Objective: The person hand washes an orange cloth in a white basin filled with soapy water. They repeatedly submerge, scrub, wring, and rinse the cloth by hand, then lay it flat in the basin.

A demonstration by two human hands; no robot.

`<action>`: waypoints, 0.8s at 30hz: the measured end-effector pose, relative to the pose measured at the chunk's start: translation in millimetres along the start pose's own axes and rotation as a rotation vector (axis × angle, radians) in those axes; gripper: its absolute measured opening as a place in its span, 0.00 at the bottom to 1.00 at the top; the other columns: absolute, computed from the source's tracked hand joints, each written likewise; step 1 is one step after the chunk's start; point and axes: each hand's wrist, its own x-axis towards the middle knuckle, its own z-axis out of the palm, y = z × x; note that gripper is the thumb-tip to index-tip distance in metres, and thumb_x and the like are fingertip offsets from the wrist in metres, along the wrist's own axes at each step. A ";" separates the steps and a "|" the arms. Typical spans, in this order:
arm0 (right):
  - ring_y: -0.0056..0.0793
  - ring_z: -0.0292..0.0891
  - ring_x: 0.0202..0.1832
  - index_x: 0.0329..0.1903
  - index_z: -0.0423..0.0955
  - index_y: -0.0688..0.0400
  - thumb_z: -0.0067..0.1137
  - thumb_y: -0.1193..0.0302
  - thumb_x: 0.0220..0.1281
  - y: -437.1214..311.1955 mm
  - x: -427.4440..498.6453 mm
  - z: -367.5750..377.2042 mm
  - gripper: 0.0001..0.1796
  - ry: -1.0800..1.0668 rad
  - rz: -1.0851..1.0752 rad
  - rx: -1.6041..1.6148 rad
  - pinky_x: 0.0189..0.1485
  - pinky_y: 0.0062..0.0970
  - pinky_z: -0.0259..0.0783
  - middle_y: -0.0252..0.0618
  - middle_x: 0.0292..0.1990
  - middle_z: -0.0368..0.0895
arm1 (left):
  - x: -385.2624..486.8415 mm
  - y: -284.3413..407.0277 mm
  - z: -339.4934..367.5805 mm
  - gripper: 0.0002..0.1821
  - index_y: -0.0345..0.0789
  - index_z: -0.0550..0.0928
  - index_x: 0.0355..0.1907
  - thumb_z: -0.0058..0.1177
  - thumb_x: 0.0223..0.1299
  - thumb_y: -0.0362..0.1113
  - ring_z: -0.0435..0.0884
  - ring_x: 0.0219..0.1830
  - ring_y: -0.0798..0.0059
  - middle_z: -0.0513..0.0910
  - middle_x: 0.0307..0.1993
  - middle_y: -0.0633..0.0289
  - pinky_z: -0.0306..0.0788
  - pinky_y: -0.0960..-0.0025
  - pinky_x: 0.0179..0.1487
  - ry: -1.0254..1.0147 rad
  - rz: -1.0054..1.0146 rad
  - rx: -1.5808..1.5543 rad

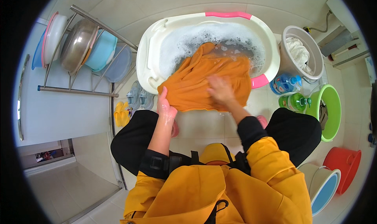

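An orange fabric garment point(191, 91) with a zip along its lower edge drapes over the near rim of a white plastic tub point(143, 54). Its far part lies in soapy water point(188, 37) covered with foam. My left hand point(166, 107), wet with suds, grips the garment's left corner. Over the middle right of the cloth, my right hand point(221, 90) is spread flat against the fabric, blurred by motion. Pink grips point(259, 81) mark the tub's rim. Cloth below the foam is hidden.
Right of the tub are a grey bucket point(284, 56) holding white cloth, a blue bottle point(281, 84), a green pump bottle point(293, 102) and a green bucket point(334, 115). A metal rack point(78, 91) with basins stands left, near grey shoes point(134, 96) and yellow slippers point(121, 114).
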 end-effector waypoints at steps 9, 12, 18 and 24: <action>0.37 0.43 0.66 0.64 0.50 0.54 0.40 0.51 0.59 -46.0 17.8 55.1 0.34 0.120 0.036 0.456 0.66 0.40 0.38 0.43 0.65 0.48 | 22.4 -20.1 3.4 0.22 0.31 0.65 0.55 0.42 0.61 0.41 0.69 0.54 0.62 0.70 0.52 0.55 0.62 0.61 0.58 -0.018 0.021 0.125; 0.39 0.46 0.65 0.61 0.54 0.56 0.43 0.54 0.58 -63.5 21.4 51.8 0.32 -0.029 -0.140 0.467 0.65 0.41 0.41 0.42 0.62 0.53 | 31.3 -15.6 -7.9 0.21 0.32 0.65 0.54 0.43 0.61 0.39 0.71 0.51 0.65 0.71 0.51 0.56 0.65 0.64 0.54 -0.006 0.049 0.244; 0.36 0.52 0.61 0.58 0.57 0.49 0.65 0.57 0.37 64.0 -15.8 -21.5 0.42 -0.054 0.379 -0.373 0.64 0.39 0.45 0.39 0.57 0.61 | 71.4 14.1 -30.4 0.24 0.32 0.64 0.54 0.50 0.55 0.39 0.72 0.48 0.61 0.72 0.49 0.54 0.67 0.62 0.51 0.142 0.159 1.034; 0.34 0.56 0.58 0.51 0.63 0.52 0.63 0.55 0.39 70.4 -15.6 -36.0 0.34 -0.261 0.239 -0.115 0.63 0.41 0.44 0.39 0.51 0.65 | 90.0 -7.3 8.1 0.32 0.34 0.66 0.53 0.59 0.40 0.37 0.65 0.55 0.61 0.71 0.49 0.50 0.58 0.63 0.58 0.153 0.859 2.052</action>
